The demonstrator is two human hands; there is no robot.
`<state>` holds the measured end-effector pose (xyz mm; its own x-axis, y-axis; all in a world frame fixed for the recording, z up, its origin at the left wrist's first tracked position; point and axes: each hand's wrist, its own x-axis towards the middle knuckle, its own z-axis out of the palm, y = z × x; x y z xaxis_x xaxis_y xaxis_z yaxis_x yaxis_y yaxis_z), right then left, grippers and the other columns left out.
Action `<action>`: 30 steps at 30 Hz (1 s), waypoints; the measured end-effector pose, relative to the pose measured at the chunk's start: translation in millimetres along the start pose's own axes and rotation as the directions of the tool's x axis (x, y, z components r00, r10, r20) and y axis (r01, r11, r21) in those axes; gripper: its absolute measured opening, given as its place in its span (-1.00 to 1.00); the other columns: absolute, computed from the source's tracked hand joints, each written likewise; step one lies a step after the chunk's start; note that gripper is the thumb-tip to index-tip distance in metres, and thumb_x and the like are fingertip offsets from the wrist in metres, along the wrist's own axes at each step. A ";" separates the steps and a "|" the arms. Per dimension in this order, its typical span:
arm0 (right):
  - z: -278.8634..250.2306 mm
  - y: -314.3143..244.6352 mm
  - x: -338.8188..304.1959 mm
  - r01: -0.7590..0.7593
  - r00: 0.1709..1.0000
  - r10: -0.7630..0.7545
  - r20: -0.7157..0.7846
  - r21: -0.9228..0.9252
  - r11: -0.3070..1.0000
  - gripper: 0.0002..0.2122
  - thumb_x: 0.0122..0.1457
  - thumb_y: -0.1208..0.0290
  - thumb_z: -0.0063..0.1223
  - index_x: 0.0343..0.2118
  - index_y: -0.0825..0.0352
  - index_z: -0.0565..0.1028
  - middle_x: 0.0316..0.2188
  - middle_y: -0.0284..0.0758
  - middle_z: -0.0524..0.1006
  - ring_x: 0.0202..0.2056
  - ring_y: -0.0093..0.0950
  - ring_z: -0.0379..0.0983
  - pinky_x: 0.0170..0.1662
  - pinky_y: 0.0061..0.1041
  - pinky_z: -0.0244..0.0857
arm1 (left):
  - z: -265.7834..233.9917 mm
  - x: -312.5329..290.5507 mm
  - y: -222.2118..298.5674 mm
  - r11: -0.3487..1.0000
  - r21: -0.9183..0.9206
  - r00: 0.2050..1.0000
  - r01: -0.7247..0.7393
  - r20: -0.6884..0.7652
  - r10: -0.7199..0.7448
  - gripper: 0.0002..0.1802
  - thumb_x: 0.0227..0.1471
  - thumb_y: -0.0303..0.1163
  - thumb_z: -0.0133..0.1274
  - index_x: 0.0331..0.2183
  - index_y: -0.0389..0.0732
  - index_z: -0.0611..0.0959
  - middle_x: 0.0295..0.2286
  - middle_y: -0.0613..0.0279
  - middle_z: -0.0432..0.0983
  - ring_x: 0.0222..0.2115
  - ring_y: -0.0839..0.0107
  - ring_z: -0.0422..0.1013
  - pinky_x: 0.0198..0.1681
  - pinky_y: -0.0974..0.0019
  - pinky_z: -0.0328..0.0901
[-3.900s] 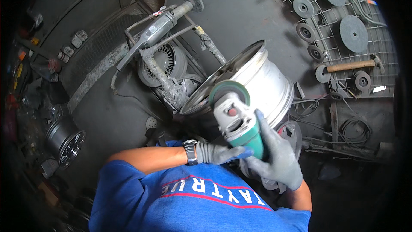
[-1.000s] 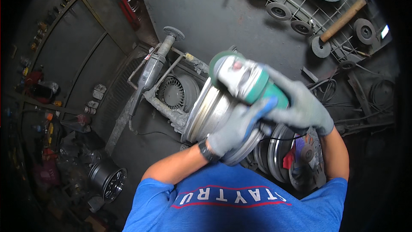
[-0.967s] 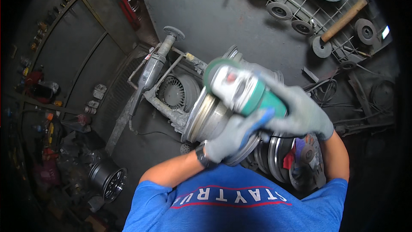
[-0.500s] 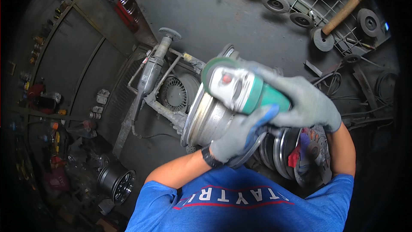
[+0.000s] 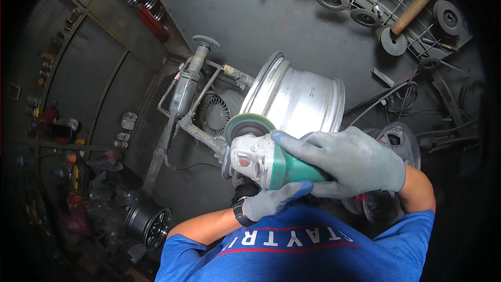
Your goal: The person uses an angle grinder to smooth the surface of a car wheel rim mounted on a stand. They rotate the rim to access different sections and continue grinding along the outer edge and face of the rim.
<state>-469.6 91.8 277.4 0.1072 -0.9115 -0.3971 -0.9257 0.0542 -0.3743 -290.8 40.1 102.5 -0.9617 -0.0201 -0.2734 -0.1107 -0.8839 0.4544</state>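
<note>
A green and white angle grinder point(image 5: 297, 169) with a round green-rimmed disc point(image 5: 250, 128) is held in front of my chest. My right hand point(image 5: 360, 162), in a grey glove, wraps round its green body, index finger stretched toward the disc. My left hand point(image 5: 269, 203), gloved with blue fingertips, closes against the near side of the grinder; most of its fingers are hidden beneath. Just beyond the grinder lies a bare silver wheel rim point(image 5: 308, 96) on its side. The disc overlaps the rim's left edge in view; whether they touch I cannot tell.
A long grey power tool point(image 5: 182, 91) rests on a metal-pipe frame at left. A dark wheel point(image 5: 148, 224) lies lower left. More rims point(image 5: 399, 146) stand by my right elbow. Grinding discs and a wooden-handled hammer point(image 5: 416, 5) hang on a wire grid; cables point(image 5: 402, 96) trail at right.
Both hands have brought the grinder nearer to my body and slightly left. The large silver rim, mostly covered before, now shows beyond it.
</note>
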 end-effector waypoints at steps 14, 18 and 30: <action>-8.7 53.7 1.6 0.073 0.933 0.095 -0.346 0.444 0.893 -0.18 -0.01 0.30 0.33 0.32 0.37 0.18 -0.02 -0.06 0.55 -0.02 -0.31 0.55 0.03 -0.38 0.39 | 29.6 61.5 59.1 0.808 0.333 0.864 -0.486 0.323 0.386 -0.58 0.25 -0.39 -0.03 0.13 -0.22 0.47 -0.05 0.09 0.45 -0.15 0.39 0.51 -0.21 0.35 0.52; 18.6 8.1 -0.1 0.115 0.976 -0.084 -0.199 0.154 0.981 -0.16 0.00 0.23 0.21 0.36 0.29 0.10 -0.24 -0.01 0.56 -0.28 -0.07 0.59 -0.14 -0.24 0.47 | -5.6 -1.8 16.8 0.812 0.494 0.949 -0.310 0.211 0.234 -0.60 0.26 -0.40 0.00 0.12 -0.17 0.49 0.01 0.05 0.47 0.00 0.25 0.44 0.00 0.24 0.40; -3.0 35.8 10.0 0.077 0.918 0.202 -0.341 0.653 0.754 -0.22 0.02 0.42 0.28 0.32 0.49 0.16 0.05 -0.18 0.48 0.04 -0.50 0.41 0.15 -0.45 0.27 | 43.9 62.2 74.5 0.915 0.215 0.939 -0.340 0.126 0.319 -0.50 0.25 0.00 0.03 -0.15 -0.32 0.59 -0.36 0.20 0.56 -0.48 0.50 0.54 -0.41 0.43 0.49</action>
<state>-502.7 83.4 262.5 -0.2123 -0.9650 -0.1542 -0.4526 0.2369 -0.8597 -369.9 -6.5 156.5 -0.9702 -0.2424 -0.0048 0.1719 -0.7018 0.6913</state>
